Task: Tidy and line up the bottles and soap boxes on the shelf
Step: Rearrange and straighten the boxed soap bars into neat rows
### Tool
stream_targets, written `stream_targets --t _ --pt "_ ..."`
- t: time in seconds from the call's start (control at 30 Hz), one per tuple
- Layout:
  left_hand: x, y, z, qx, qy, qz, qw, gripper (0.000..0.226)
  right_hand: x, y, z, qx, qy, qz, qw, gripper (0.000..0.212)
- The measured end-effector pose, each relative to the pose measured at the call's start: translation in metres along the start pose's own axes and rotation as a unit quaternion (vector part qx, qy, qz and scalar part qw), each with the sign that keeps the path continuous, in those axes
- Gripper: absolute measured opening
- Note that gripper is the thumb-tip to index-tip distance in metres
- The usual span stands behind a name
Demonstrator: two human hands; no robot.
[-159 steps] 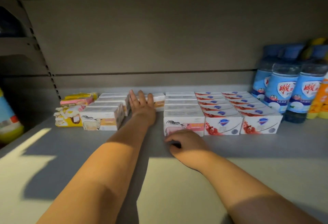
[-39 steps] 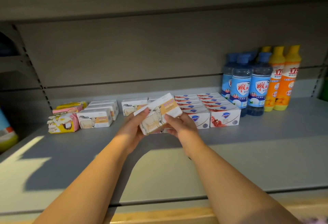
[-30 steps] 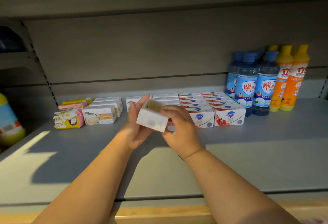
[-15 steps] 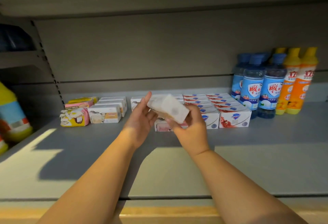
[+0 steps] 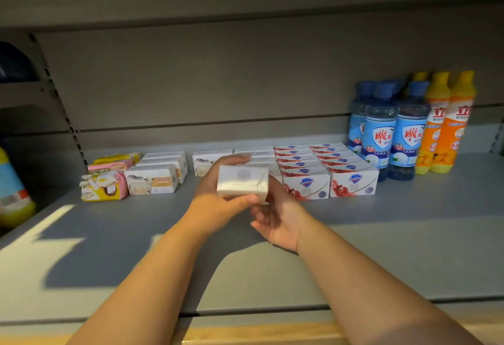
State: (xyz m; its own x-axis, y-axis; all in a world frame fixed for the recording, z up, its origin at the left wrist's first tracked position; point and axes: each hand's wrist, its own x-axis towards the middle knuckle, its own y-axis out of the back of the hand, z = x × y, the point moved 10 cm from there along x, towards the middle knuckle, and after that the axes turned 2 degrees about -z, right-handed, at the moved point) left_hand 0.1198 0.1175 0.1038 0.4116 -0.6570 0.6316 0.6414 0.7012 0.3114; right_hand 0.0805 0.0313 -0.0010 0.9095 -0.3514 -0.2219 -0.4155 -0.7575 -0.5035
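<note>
The fingers (image 5: 236, 159) of the left hand (image 5: 218, 202) are wrapped over the far top edge of a white soap box (image 5: 242, 185), with the thumb pressed along its near lower edge, so the box is clasped firmly. The right hand (image 5: 281, 216) is placed under and behind the box's right end; its fingers are loosely curled and partly hidden, and whether they grip the box cannot be told. The box is held level above the shelf (image 5: 409, 221), clear of its surface, in front of the middle column of white boxes (image 5: 255, 150). Just to the right, two columns of red-and-white soap boxes (image 5: 327, 181) are lined front to back. Beyond these, blue bottles (image 5: 381, 137) are stood upright, with orange bottles (image 5: 447, 126) beside them at the far right. To the left, white-and-tan soap boxes (image 5: 152, 181) are set in a column, and pink and yellow packs (image 5: 105, 186) are piled loosely at the left end.
</note>
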Motion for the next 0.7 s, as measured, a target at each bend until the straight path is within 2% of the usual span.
stream_targets --t 0.1,0.17,0.2,0.27,0.37,0.53,0.6,0.7 --pt "-0.003 0.019 -0.018 -0.055 0.069 0.156 0.984 0.028 0.002 -0.007 0.006 -0.134 -0.006 -0.014 0.991 0.072" --pt "-0.005 0.031 -0.038 -0.133 0.136 0.233 0.954 0.012 0.001 -0.013 0.001 -0.175 0.022 -0.009 0.984 0.069" --pt "-0.004 0.032 -0.05 -0.189 0.165 0.244 0.937 0.018 0.001 -0.014 -0.004 -0.188 0.049 -0.005 0.981 0.061" --pt "0.0 0.024 -0.068 -0.278 0.205 0.217 0.913 0.034 -0.002 -0.016 -0.014 -0.225 0.109 -0.001 0.968 0.041" --pt "-0.003 0.014 -0.078 -0.326 0.251 0.187 0.892 0.046 -0.007 -0.014 -0.024 -0.282 0.16 0.024 0.946 0.025" --pt "0.002 0.012 -0.075 -0.298 0.234 0.157 0.912 0.049 -0.012 -0.004 -0.041 -0.192 0.218 0.046 0.956 0.011" --pt "0.005 0.014 -0.072 -0.288 0.219 0.15 0.92 0.041 -0.01 0.002 -0.042 -0.143 0.213 0.061 0.965 0.01" --pt "0.005 0.018 -0.073 -0.266 0.217 0.16 0.926 0.029 -0.006 0.011 -0.038 -0.078 0.17 0.093 0.978 0.025"
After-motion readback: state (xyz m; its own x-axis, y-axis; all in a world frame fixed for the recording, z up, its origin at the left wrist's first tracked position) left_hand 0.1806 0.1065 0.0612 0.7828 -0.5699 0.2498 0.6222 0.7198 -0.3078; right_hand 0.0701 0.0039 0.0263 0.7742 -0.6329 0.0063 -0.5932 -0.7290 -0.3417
